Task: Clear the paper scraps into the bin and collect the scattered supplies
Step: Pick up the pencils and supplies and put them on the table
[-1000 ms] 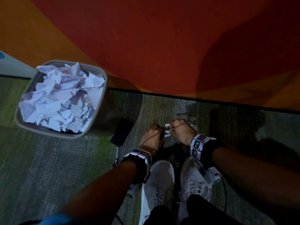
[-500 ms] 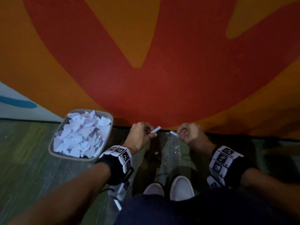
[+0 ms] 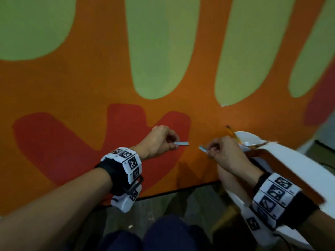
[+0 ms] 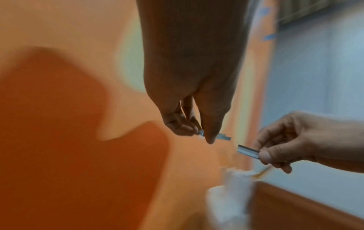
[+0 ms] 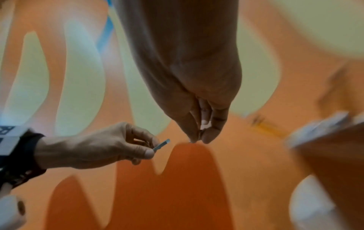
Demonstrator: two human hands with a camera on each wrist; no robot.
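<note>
Hands (image 3: 159,140) (image 3: 224,153) pinching staple strips (image 3: 181,143) have risen from the floor.

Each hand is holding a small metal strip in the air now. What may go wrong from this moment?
1. The left hand and right hand each only pinch a thin grey metal staple strip by one end; either may slip and fall.
2. The strips look brittle; tighter pinching may snap staples off.
3. The white cup with yellow pencils stands close behind the right hand; a careless move might knock it.
</note>
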